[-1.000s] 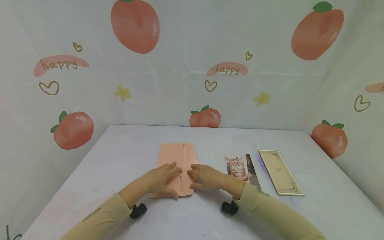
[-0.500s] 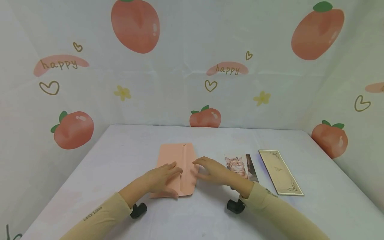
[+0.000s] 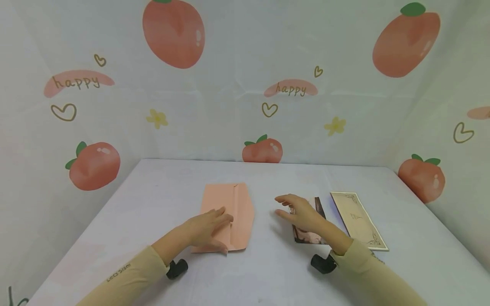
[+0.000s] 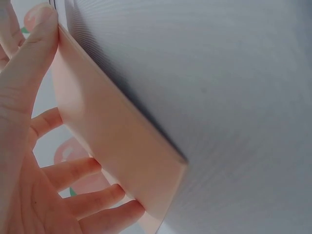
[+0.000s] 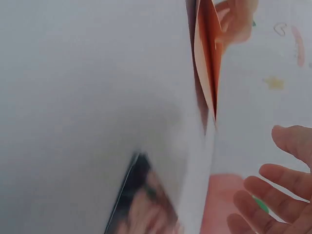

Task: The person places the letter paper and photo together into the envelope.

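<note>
A peach paper envelope (image 3: 243,199) lies flat, left of the table's middle, its flap spread toward the right. My left hand (image 3: 208,227) rests on its lower left part with fingers extended. In the left wrist view, the fingertips (image 4: 73,173) touch the envelope's face (image 4: 112,131) and the thumb is at its near edge. My right hand (image 3: 302,214) is over a cat photo card (image 3: 308,238), fingers loosely spread and holding nothing. It covers most of the picture. In the right wrist view, the envelope's side (image 5: 207,53) gapes, showing an orange inside.
A tan, gold-edged card (image 3: 360,219) with corner ornaments lies right of the photo. White cloth covers the table (image 3: 245,280). A printed curtain (image 3: 214,106) with fruit, hearts and "happy" lettering stands behind and at the sides.
My right hand has left the envelope and moved right, above the cat photo. The envelope's right flap has sprung outward. My left hand has stayed put.
</note>
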Tool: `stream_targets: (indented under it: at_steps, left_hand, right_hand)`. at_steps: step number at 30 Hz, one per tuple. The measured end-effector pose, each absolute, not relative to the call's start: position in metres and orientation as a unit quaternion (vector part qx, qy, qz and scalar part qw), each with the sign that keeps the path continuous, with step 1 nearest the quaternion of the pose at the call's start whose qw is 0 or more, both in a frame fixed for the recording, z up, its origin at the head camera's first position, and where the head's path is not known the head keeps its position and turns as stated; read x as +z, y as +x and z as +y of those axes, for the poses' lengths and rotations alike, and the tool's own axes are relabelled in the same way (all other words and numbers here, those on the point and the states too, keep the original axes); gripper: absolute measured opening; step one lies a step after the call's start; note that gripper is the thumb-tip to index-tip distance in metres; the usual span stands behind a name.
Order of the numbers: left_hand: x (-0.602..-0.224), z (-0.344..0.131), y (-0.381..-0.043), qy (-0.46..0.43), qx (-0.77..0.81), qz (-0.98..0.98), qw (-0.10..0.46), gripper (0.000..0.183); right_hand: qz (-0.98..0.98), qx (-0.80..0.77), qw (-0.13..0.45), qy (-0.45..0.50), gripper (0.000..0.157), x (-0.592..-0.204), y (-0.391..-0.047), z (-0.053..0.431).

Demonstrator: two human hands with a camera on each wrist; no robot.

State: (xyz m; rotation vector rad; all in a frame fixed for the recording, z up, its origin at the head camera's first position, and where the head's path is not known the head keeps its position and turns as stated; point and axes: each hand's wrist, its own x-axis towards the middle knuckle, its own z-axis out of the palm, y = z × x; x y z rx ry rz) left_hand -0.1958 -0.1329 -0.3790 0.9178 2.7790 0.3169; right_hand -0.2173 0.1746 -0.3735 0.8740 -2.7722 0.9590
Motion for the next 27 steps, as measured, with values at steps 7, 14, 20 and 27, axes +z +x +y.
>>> stream_targets:
  at_steps: [7,14,20,27]
  left_hand:
    - [-0.379,-0.133,-0.195,0.309,0.108,0.94,0.099,0.078]
    - [-0.378,-0.133,-0.195,0.31,0.107,0.94,0.097,0.079]
    - [-0.379,-0.133,-0.196,0.302,0.115,0.94,0.105,0.079]
    - [-0.379,-0.133,-0.195,0.301,0.115,0.941,0.108,0.078]
  right_hand:
    - [-0.913,0.343,0.045,0.217,0.037,-0.376,-0.216,0.21]
    - [-0.931,0.322,0.066,0.16,0.038,-0.376,-0.211,0.238]
    - [-0.941,0.313,0.061,0.111,0.04,-0.379,-0.209,0.257]
    - [-0.947,0.314,0.025,0.068,0.047,-0.389,-0.211,0.271]
